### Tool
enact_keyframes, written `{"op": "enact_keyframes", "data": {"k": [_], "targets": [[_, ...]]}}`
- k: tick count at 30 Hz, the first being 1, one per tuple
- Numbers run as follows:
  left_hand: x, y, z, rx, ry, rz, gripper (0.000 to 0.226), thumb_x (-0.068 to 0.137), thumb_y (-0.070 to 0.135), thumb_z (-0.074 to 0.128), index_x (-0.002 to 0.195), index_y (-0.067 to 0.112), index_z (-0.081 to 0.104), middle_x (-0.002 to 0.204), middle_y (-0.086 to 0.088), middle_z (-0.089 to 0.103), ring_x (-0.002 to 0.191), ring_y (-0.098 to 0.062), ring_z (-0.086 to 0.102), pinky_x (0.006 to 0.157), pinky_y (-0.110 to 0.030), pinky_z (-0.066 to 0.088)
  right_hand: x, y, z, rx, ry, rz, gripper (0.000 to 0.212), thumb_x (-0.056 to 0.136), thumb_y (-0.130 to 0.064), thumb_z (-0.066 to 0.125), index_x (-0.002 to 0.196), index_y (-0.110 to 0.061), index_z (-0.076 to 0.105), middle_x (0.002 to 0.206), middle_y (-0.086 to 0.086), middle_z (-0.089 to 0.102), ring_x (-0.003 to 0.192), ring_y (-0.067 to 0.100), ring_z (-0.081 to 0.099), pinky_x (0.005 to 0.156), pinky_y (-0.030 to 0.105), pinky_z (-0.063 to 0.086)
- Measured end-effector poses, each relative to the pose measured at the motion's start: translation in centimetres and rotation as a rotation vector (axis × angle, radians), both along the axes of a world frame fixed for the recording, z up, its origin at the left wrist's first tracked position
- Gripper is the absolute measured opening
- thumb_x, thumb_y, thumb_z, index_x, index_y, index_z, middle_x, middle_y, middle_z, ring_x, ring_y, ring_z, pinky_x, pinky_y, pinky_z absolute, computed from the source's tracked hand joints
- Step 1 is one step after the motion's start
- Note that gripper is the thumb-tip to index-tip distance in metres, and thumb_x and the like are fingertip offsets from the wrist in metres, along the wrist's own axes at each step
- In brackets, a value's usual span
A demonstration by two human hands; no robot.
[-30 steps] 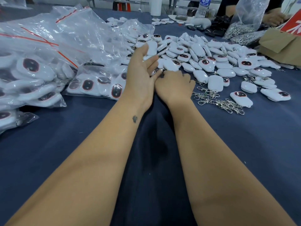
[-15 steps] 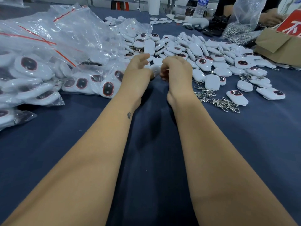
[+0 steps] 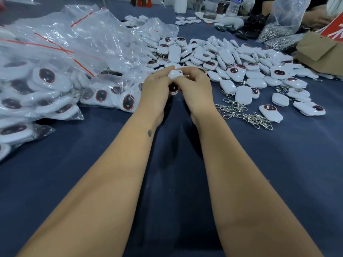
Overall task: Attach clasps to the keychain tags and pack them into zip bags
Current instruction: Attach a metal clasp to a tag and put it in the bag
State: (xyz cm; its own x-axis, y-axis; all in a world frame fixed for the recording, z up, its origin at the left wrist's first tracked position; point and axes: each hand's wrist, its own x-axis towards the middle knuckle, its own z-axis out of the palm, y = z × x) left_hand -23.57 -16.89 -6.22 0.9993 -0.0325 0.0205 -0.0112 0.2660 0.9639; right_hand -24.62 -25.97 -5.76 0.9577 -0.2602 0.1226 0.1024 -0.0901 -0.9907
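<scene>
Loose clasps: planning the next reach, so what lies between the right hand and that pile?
In the head view, only bare blue cloth separates the right hand from the loose clasps; the nearest tags lie just beyond that stretch.

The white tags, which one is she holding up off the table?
The white tag pinched between her left hand and right hand. Every other loose tag lies on the blue cloth or sits in bags.

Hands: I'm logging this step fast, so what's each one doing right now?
Left hand: holding a white tag together with the right.
Right hand: fingers curled on the same tag.
</scene>
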Motion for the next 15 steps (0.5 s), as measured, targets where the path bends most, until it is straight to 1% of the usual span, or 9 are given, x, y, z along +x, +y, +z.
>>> {"op": "enact_keyframes", "data": {"k": [1, 2, 3, 5, 7, 9, 11, 14, 15], "targets": [[0.1, 0.0, 0.0, 0.001, 0.023, 0.014, 0.039, 0.089, -0.005, 0.05, 0.125, 0.004, 0.065, 0.12, -0.017, 0.068, 0.088, -0.016, 0.062, 0.084, -0.028, 0.05, 0.0, -0.1, 0.0, -0.019, 0.013, 0.001, 0.009, 0.084, -0.011, 0.067, 0.086, -0.019, 0.064, 0.081, -0.002, 0.064, 0.073, 0.011, 0.058, 0.068, 0.024, 0.05], [0.1, 0.0, 0.0, 0.008, 0.038, 0.037, 0.042, 0.09, -0.005, 0.05, 0.129, 0.006, 0.063, 0.122, -0.016, 0.067, 0.087, -0.015, 0.062, 0.086, -0.028, 0.051, 0.0, -0.4, 0.1, -0.032, 0.04, -0.002, 0.009, 0.083, -0.011, 0.067, 0.081, -0.018, 0.062, 0.076, -0.003, 0.061, 0.069, 0.011, 0.055, 0.064, 0.023, 0.046], [0.1, -0.1, -0.1, 0.019, 0.037, 0.067, 0.043, 0.091, -0.005, 0.052, 0.131, 0.008, 0.06, 0.12, -0.014, 0.067, 0.086, -0.014, 0.061, 0.088, -0.028, 0.052, 0.1, -0.7, 0.2, -0.034, 0.075, -0.004, 0.011, 0.082, -0.011, 0.066, 0.078, -0.017, 0.058, 0.072, -0.003, 0.057, 0.066, 0.012, 0.051, 0.06, 0.023, 0.043], [0.1, -0.2, -0.3, -0.001, 0.006, 0.126, 0.044, 0.09, -0.004, 0.06, 0.131, 0.011, 0.056, 0.105, -0.006, 0.066, 0.082, -0.014, 0.061, 0.088, -0.029, 0.053, 0.2, -1.5, 0.5, -0.005, 0.128, 0.012, 0.011, 0.08, -0.008, 0.064, 0.079, -0.014, 0.054, 0.064, -0.003, 0.052, 0.058, 0.012, 0.045, 0.053, 0.022, 0.038], [-0.1, -0.1, -0.4, -0.083, -0.014, 0.156, 0.041, 0.086, -0.005, 0.067, 0.123, 0.011, 0.056, 0.094, -0.003, 0.065, 0.079, -0.014, 0.064, 0.081, -0.025, 0.054, 0.4, -2.1, 0.6, 0.014, 0.147, 0.072, 0.009, 0.078, -0.005, 0.062, 0.082, -0.011, 0.056, 0.063, -0.002, 0.053, 0.053, 0.011, 0.044, 0.049, 0.022, 0.038], [-0.1, 0.0, -0.4, -0.177, -0.022, 0.137, 0.036, 0.086, -0.008, 0.067, 0.116, 0.01, 0.057, 0.092, -0.004, 0.069, 0.081, -0.015, 0.067, 0.076, -0.025, 0.055, 0.2, -2.1, 0.6, -0.015, 0.156, 0.16, 0.011, 0.079, -0.002, 0.061, 0.087, -0.008, 0.063, 0.072, 0.004, 0.06, 0.058, 0.013, 0.049, 0.052, 0.023, 0.042], [-0.1, -0.1, 0.0, -0.216, -0.01, 0.117, 0.028, 0.089, -0.005, 0.064, 0.111, 0.013, 0.06, 0.093, -0.003, 0.073, 0.083, -0.016, 0.069, 0.072, -0.026, 0.056, 0.0, -1.9, 0.5, -0.056, 0.155, 0.229, 0.013, 0.081, 0.002, 0.062, 0.088, -0.008, 0.067, 0.077, 0.008, 0.064, 0.065, 0.016, 0.055, 0.057, 0.023, 0.048], [-0.2, -0.2, 0.6, -0.319, 0.116, 0.091, 0.01, 0.096, 0.01, 0.056, 0.098, 0.014, 0.065, 0.085, -0.002, 0.074, 0.075, -0.016, 0.068, 0.064, -0.024, 0.056, 0.1, -1.1, 0.4, -0.125, 0.159, 0.191, 0.016, 0.084, 0.006, 0.058, 0.092, -0.006, 0.066, 0.081, 0.014, 0.068, 0.067, 0.018, 0.058, 0.063, 0.028, 0.051], [-0.2, -0.1, 0.7, -0.332, 0.156, 0.072, 0.013, 0.097, 0.015, 0.054, 0.094, 0.012, 0.066, 0.083, -0.003, 0.073, 0.072, -0.017, 0.067, 0.061, -0.022, 0.054, 0.1, -0.8, 0.3, -0.138, 0.154, 0.167, 0.016, 0.084, 0.005, 0.058, 0.092, -0.008, 0.066, 0.084, 0.016, 0.069, 0.067, 0.017, 0.059, 0.064, 0.029, 0.05]]}}
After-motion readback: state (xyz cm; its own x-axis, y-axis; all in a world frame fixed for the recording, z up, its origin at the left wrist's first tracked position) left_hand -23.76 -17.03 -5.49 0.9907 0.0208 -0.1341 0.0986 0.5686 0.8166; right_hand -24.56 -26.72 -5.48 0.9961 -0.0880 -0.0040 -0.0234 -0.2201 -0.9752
